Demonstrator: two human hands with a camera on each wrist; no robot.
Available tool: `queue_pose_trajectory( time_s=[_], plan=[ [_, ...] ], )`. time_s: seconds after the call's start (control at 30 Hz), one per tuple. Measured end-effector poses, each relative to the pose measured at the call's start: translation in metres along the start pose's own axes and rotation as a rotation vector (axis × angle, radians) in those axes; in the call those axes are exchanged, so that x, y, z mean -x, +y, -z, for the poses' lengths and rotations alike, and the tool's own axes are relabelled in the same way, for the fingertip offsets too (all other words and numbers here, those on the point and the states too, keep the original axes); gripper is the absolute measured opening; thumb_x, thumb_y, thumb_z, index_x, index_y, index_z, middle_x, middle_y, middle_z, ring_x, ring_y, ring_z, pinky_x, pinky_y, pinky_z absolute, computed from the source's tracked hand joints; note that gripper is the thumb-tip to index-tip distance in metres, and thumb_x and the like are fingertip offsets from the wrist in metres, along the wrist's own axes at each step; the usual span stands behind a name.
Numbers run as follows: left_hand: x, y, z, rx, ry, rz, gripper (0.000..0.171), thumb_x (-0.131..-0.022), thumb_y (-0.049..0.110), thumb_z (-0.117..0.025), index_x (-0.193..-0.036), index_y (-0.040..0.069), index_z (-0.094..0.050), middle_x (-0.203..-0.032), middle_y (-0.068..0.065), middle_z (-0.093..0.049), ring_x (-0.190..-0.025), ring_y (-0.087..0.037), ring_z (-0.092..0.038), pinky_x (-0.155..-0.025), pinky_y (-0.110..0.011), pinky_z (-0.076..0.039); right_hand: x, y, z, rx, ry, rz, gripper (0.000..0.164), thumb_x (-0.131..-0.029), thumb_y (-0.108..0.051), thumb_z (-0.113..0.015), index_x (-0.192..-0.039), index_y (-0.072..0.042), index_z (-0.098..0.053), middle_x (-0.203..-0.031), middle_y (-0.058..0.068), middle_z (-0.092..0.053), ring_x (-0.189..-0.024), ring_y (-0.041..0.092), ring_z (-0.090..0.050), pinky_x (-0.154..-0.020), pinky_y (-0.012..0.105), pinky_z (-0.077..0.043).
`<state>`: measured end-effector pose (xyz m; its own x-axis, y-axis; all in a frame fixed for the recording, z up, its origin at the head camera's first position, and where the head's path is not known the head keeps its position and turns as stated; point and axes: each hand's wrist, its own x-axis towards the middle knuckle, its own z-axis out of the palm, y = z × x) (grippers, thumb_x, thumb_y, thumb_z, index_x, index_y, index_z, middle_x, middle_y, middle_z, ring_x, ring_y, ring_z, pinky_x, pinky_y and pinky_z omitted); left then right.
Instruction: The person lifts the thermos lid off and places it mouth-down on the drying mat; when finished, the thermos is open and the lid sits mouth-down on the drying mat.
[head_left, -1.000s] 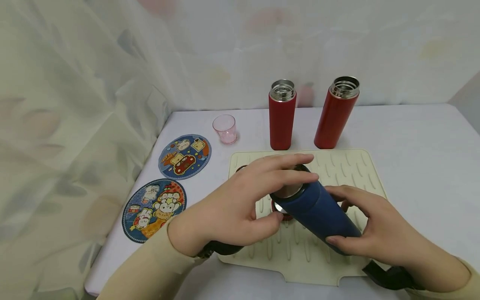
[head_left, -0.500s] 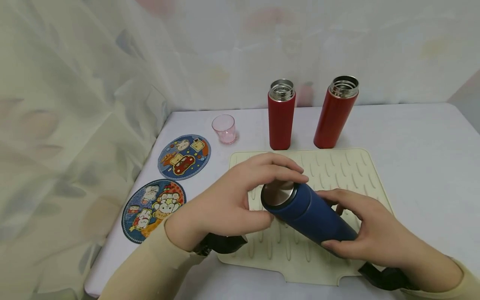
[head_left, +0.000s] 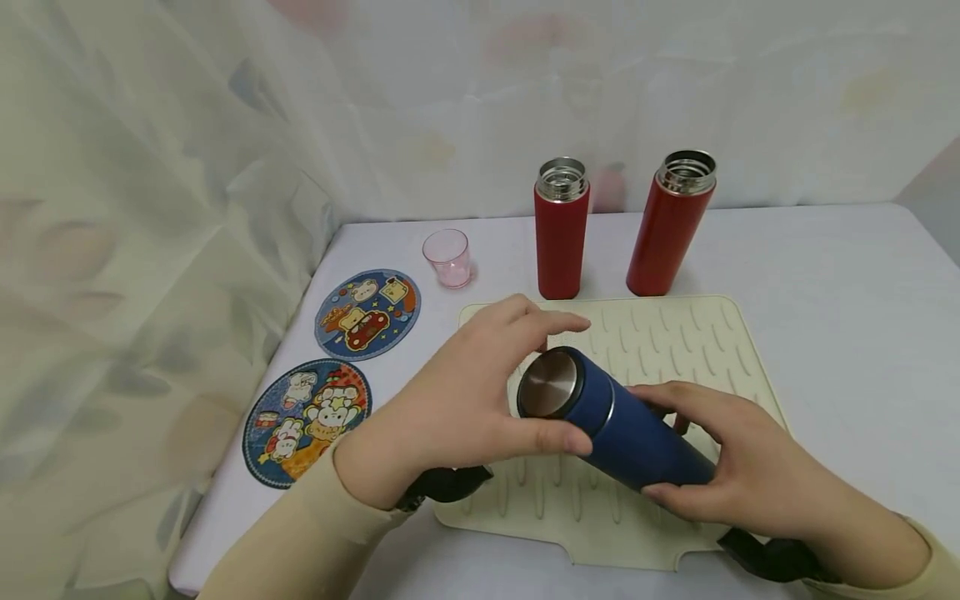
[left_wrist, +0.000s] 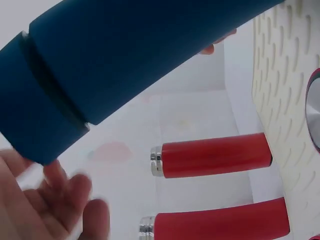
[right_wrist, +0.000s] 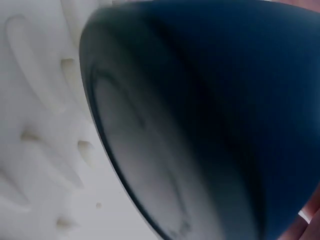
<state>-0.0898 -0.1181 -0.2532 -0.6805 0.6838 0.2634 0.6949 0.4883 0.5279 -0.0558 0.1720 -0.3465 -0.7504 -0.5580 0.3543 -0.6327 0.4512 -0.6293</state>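
Observation:
A blue thermos flask (head_left: 637, 433) with a steel-topped blue lid (head_left: 555, 385) lies tilted over the cream ridged mat (head_left: 675, 333), its lid end up and to the left. My right hand (head_left: 738, 454) grips the lower body, thumb on the near side and fingers on the far side. Round the lid, my left hand (head_left: 465, 396) is spread, thumb along its near side and index finger raised off it. A thin silver line shows between lid and body. The left wrist view has the loosely bent fingers (left_wrist: 60, 200) beside the lid; the right wrist view has the flask's base (right_wrist: 145, 155).
Two lidless red thermos flasks (head_left: 561, 242) (head_left: 669, 229) stand behind the mat. A pink glass (head_left: 450, 260) and two round cartoon coasters (head_left: 367, 315) (head_left: 307, 421) are at the left. A red-rimmed lid (left_wrist: 314, 110) lies on the mat, hidden by the flask in the head view.
The flask's lid end has swung left and its steel top has turned into view. My left fingers have lifted off the lid's top, and its thumb has moved right along the near side.

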Motion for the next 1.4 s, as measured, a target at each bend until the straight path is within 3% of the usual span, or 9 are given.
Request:
queue_pose_trajectory(
  time_s=[0.1, 0.2, 0.37, 0.57, 0.8, 0.93, 1.17, 1.27, 1.4],
  plan=[
    [0.002, -0.002, 0.003, 0.090, -0.060, -0.165, 0.079, -0.082, 0.034, -0.078, -0.151, 0.016, -0.045, -0.148, 0.001, -0.044, -0.136, -0.011, -0.038, -0.106, -0.035, -0.041, 0.001, 0.000, 0.000, 0.002, -0.007, -0.010, 0.087, -0.066, -0.026, -0.096, -0.142, -0.026, -0.054, -0.129, -0.012, -0.063, -0.099, 0.004, -0.059, -0.076, 0.025, -0.055],
    [0.003, -0.004, 0.005, 0.194, -0.115, -0.307, 0.072, -0.078, 0.010, -0.063, -0.149, 0.010, -0.047, -0.163, -0.007, -0.028, -0.151, -0.020, -0.023, -0.117, -0.043, -0.032, 0.002, 0.000, 0.000, 0.006, -0.008, -0.008, 0.084, -0.068, -0.028, -0.096, -0.141, -0.025, -0.055, -0.127, -0.010, -0.064, -0.099, 0.005, -0.059, -0.075, 0.025, -0.055],
    [0.003, -0.007, 0.006, 0.262, -0.159, -0.380, 0.063, -0.073, -0.009, -0.049, -0.131, 0.009, -0.067, -0.158, -0.011, -0.040, -0.149, -0.020, -0.032, -0.114, -0.037, -0.037, 0.004, 0.002, 0.002, 0.011, -0.012, 0.003, 0.084, -0.069, -0.030, -0.095, -0.142, -0.025, -0.055, -0.128, -0.010, -0.064, -0.100, 0.006, -0.059, -0.074, 0.025, -0.054],
    [0.004, -0.009, 0.008, 0.287, -0.176, -0.329, 0.059, -0.074, -0.011, -0.053, -0.127, 0.011, -0.069, -0.151, -0.008, -0.049, -0.140, -0.015, -0.044, -0.102, -0.030, -0.047, 0.003, 0.001, 0.003, 0.017, -0.033, -0.017, 0.081, -0.071, -0.033, -0.093, -0.142, -0.027, -0.055, -0.127, -0.011, -0.063, -0.100, 0.006, -0.059, -0.073, 0.025, -0.055],
    [0.005, -0.009, 0.012, 0.263, -0.156, -0.243, 0.056, -0.082, 0.005, -0.067, -0.137, 0.013, -0.062, -0.144, -0.001, -0.055, -0.127, -0.012, -0.053, -0.090, -0.028, -0.052, 0.002, -0.002, 0.004, 0.017, -0.047, -0.049, 0.080, -0.073, -0.038, -0.092, -0.143, -0.030, -0.054, -0.127, -0.014, -0.063, -0.099, 0.006, -0.059, -0.074, 0.026, -0.055],
    [0.005, -0.008, 0.011, 0.176, -0.101, -0.172, 0.054, -0.085, 0.023, -0.075, -0.137, 0.016, -0.062, -0.128, 0.005, -0.063, -0.107, -0.006, -0.056, -0.077, -0.025, -0.053, 0.002, -0.003, 0.003, 0.016, -0.053, -0.045, 0.081, -0.073, -0.039, -0.092, -0.143, -0.031, -0.054, -0.127, -0.014, -0.062, -0.099, 0.005, -0.059, -0.074, 0.027, -0.056],
    [0.008, -0.007, 0.004, -0.081, -0.025, -0.002, 0.052, -0.085, 0.048, -0.076, -0.129, 0.022, -0.068, -0.104, 0.016, -0.068, -0.087, 0.003, -0.058, -0.074, -0.023, -0.052, 0.003, -0.006, 0.002, 0.018, -0.061, -0.020, 0.081, -0.073, -0.037, -0.092, -0.144, -0.031, -0.052, -0.128, -0.014, -0.062, -0.101, 0.005, -0.059, -0.075, 0.027, -0.057],
    [0.008, -0.009, 0.003, -0.138, -0.008, -0.016, 0.056, -0.088, 0.054, -0.070, -0.134, 0.023, -0.064, -0.110, 0.016, -0.068, -0.091, 0.003, -0.058, -0.076, -0.024, -0.051, 0.003, -0.005, 0.002, 0.016, -0.049, -0.013, 0.081, -0.073, -0.035, -0.092, -0.144, -0.030, -0.053, -0.127, -0.014, -0.062, -0.100, 0.005, -0.059, -0.074, 0.027, -0.056],
    [0.010, -0.012, 0.009, 0.015, -0.038, -0.163, 0.066, -0.090, 0.049, -0.071, -0.146, 0.017, -0.055, -0.142, 0.006, -0.057, -0.127, -0.008, -0.053, -0.099, -0.032, -0.049, 0.001, -0.004, 0.002, 0.027, -0.030, -0.014, 0.081, -0.071, -0.036, -0.093, -0.143, -0.028, -0.055, -0.126, -0.013, -0.063, -0.099, 0.005, -0.059, -0.073, 0.026, -0.055]
  ],
)
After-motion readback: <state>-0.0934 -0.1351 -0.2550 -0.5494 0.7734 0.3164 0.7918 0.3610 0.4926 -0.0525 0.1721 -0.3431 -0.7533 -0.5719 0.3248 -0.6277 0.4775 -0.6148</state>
